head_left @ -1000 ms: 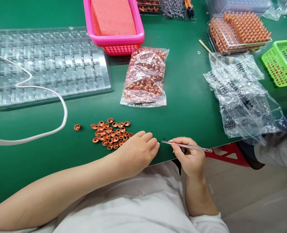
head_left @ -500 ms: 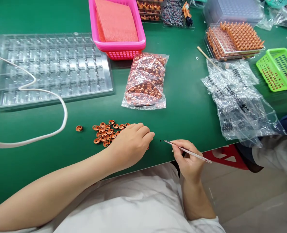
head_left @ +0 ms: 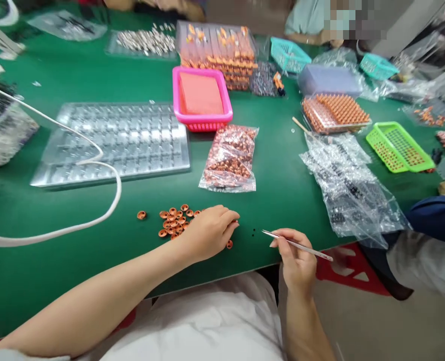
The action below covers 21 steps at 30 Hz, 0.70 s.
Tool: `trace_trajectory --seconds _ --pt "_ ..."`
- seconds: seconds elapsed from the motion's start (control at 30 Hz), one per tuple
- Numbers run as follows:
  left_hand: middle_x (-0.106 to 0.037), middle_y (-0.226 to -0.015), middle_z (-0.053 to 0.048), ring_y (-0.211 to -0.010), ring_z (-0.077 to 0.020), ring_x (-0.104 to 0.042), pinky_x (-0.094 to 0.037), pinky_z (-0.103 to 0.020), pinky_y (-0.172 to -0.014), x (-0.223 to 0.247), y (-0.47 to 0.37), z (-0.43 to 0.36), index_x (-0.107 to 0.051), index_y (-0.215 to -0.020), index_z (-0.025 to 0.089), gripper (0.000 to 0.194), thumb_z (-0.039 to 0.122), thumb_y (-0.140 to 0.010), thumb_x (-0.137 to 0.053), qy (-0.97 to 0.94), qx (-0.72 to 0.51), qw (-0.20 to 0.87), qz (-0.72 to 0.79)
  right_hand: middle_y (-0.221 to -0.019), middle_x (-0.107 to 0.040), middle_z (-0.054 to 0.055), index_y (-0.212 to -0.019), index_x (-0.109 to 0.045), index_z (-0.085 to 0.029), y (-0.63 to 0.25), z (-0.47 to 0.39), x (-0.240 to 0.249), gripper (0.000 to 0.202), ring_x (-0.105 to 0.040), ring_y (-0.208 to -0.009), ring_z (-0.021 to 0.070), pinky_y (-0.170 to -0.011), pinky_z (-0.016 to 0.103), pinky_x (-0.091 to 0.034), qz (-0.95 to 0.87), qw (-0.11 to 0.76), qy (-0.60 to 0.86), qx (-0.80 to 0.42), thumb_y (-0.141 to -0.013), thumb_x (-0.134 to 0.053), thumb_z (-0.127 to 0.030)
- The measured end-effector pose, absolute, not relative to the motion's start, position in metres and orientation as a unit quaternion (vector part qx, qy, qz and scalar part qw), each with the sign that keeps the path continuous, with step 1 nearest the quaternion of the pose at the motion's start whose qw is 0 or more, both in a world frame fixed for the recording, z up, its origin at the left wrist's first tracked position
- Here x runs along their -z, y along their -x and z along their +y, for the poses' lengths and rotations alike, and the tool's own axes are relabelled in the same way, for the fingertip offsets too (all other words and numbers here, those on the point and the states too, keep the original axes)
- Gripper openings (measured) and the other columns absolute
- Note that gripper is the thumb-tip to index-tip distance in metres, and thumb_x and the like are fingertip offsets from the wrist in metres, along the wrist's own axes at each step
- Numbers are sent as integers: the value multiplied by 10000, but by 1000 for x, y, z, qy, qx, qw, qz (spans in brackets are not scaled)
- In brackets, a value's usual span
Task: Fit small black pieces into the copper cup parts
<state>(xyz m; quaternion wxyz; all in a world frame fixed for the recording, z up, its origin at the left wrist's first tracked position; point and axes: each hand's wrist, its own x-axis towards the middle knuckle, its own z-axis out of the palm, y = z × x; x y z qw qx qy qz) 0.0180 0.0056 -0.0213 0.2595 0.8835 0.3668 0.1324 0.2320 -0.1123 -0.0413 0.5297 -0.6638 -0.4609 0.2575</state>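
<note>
My right hand (head_left: 297, 255) grips a pair of slim metal tweezers (head_left: 301, 246) like a pen. Their tips point left, slightly apart from a few tiny black specks (head_left: 254, 232) on the green table. My left hand (head_left: 209, 233) is closed, thumb and fingers pinched together; what they hold, if anything, is hidden. Under and beside its wrist lies a loose cluster of small copper-coloured cups (head_left: 173, 223) with holes in them. One more copper cup (head_left: 230, 244) sits just below the left fingers, and another stands alone to the left of the cluster.
A clear bag of copper cups (head_left: 230, 160) lies beyond my hands. Behind it stands a pink basket (head_left: 203, 120). Left are a clear plastic tray (head_left: 113, 145) and a white cable (head_left: 119, 193). Right are crumpled plastic bags (head_left: 350, 190), a green basket (head_left: 399, 148) and a neighbour's sleeve (head_left: 436, 215).
The view has tilted up, showing more of the far table. The tweezer tips have drawn slightly right, away from the black specks. My left hand stays pinched in about the same place.
</note>
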Motion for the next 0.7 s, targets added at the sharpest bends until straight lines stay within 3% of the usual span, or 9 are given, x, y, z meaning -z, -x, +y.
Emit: trace_trajectory --seconds 0.07,0.2,0.3,0.43,0.6,0.7 --pt "-722 -959 -113 -928 -262 -666 -526 -388 -824 19 -19 7 -692 -1014 131 177 193 -989 -528 -871 -109 285 385 -895 -694 37 -1082 -596 -224 -250 -108 29 202 -697 -715 154 -637 265 -574 -481 498 683 -233 -967 -559 -385" --pt "-737 -984 -73 -953 -227 -682 -538 -322 -822 16 -22 13 -705 -999 172 147 205 -979 -563 -875 -114 245 402 -820 -680 21 -1201 -543 -231 -291 -83 10 360 -665 -608 166 -592 273 -555 -592 359 705 -156 -943 -541 -482" --pt "-739 -1012 -81 -960 -236 -685 -535 -324 -824 19 -24 18 -714 -981 181 145 216 -965 -574 -873 -108 225 419 -724 -656 7 -1295 -523 -244 -308 -51 13 440 -652 -554 201 -518 289 -509 -681 243 669 -172 -942 -499 -504" --pt "-729 -1034 -109 -975 -275 -681 -537 -363 -825 26 -27 21 -690 -1051 171 191 286 -952 -573 -873 -99 218 424 -818 -724 68 -1098 -622 -265 -311 -7 32 331 -704 -662 276 -548 340 -500 -733 147 645 -159 -870 -515 -480" --pt "-716 -1028 -137 -1001 -303 -660 -540 -405 -825 33 -33 24 -690 -1032 166 191 280 -927 -579 -877 -91 208 423 -769 -727 62 -972 -658 -272 -314 22 49 311 -711 -686 295 -576 359 -503 -720 119 668 -141 -815 -525 -506" --pt "-707 -1053 -145 -997 -304 -661 -549 -403 -803 35 -37 27 -723 -1010 172 214 303 -917 -582 -876 -87 199 431 -871 -752 102 -996 -687 -291 -329 27 65 364 -735 -750 322 -628 405 -550 -723 169 660 -111 -777 -567 -556"
